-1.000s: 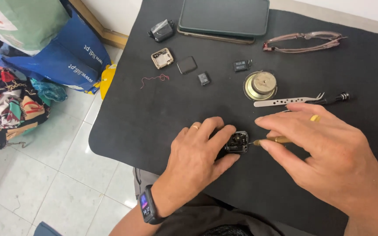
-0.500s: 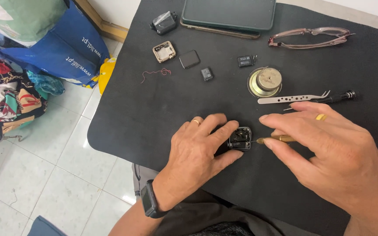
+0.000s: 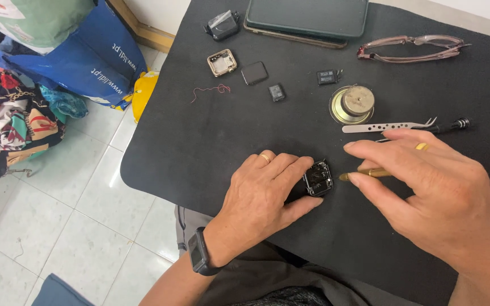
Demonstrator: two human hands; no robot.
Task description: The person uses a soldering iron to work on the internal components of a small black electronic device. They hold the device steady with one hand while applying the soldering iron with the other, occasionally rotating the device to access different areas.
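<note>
My left hand [image 3: 262, 192] pins a small black square watch case [image 3: 318, 179] against the black mat [image 3: 199, 147], fingers over its left side and thumb under it. The case lies open side up. My right hand [image 3: 432, 198] grips a thin brass-coloured tool [image 3: 364, 173] whose tip points left, just to the right of the case. A ring sits on each hand, and a dark smartwatch is on my left wrist.
Farther back on the mat lie steel tweezers [image 3: 387, 127], a black-handled tool [image 3: 455, 123], a round metal tin [image 3: 351, 104], several small watch parts [image 3: 254, 73], a red wire [image 3: 211, 90], glasses [image 3: 412, 47] and a tablet [image 3: 307, 18]. Bags and clothes are piled on the floor at left [image 3: 35, 85].
The tool tip has drawn back slightly to the right, off the case. My left hand still holds the case in the same spot.
</note>
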